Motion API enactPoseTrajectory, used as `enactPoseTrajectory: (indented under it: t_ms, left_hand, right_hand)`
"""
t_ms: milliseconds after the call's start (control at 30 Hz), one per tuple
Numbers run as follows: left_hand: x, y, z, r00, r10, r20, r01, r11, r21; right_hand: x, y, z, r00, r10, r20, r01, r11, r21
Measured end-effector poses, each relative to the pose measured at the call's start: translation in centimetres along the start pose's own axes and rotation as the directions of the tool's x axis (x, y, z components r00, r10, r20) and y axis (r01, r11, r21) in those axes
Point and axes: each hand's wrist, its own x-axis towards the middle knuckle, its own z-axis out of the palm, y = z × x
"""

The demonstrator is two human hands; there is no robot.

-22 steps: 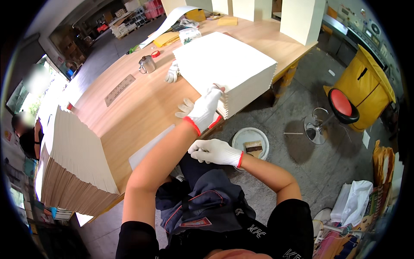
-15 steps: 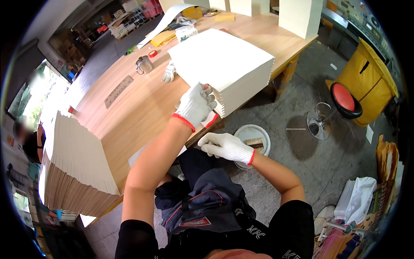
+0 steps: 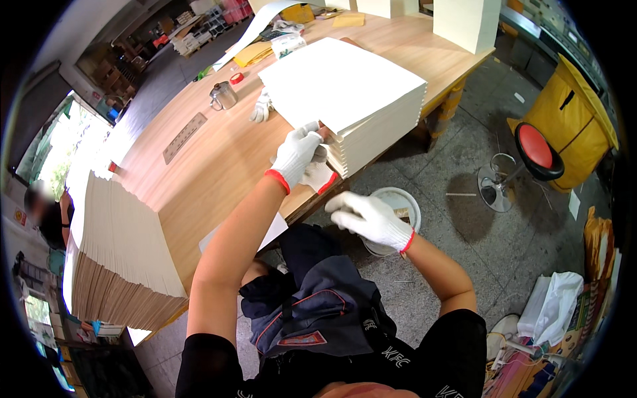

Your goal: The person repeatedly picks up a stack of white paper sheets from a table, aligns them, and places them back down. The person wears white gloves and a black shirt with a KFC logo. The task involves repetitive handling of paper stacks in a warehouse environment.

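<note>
A tall stack of white sheets (image 3: 345, 83) with a notched edge stands on the wooden table. My left hand (image 3: 298, 156), in a white knitted glove with a red cuff, is closed at the stack's near corner. Its fingers pinch the upper sheets there, and a thin gap shows below them along the right side. My right hand (image 3: 368, 217), gloved the same way, hangs off the table's edge with fingers apart and nothing in them. Below it on the floor stands a white bucket (image 3: 413, 207) with a brush (image 3: 402, 213). Another glove (image 3: 320, 179) lies beside the stack's near corner.
On the left of the table stands a fanned stack of boards (image 3: 129, 245). A metal cup (image 3: 223, 96), red tape roll (image 3: 237, 77), ruler (image 3: 184, 138) and loose glove (image 3: 261, 107) lie behind. A red-seated stool (image 3: 535, 146) stands right. A person (image 3: 50, 215) is at far left.
The upper sheets have lifted slightly at the near corner in my left hand. My right hand has moved a little right and up, and its fingers have spread.
</note>
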Motion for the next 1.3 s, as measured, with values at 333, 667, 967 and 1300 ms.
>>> enactPoseTrajectory:
  t_ms: [333,667,967,1300]
  left_hand:
    - [5.0,2.6,-0.1,0.961,-0.274,-0.019,0.232,0.847,-0.477]
    - [5.3,1.8,-1.8,0.978,-0.190,0.083,0.186,0.624,-0.759]
    - [-6.0,-3.9,-22.2,0.991,-0.131,0.013,0.122,0.880,-0.458]
    - [-16.6,-21.1,-32.8,0.930,-0.160,-0.330,0.092,0.973,-0.213]
  right_hand:
    - [5.1,-1.5,-6.4,0.793,-0.576,-0.198,0.225,0.579,-0.783]
    - [6.1,6.3,-21.9,0.696,-0.370,-0.616,-0.392,0.523,-0.757]
    - [8.8,-7.3,-7.0,0.917,0.397,-0.041,-0.334,0.820,0.465]
    - [18.7,-0.5,11.2,0.897,0.358,0.261,-0.335,0.933,-0.130]
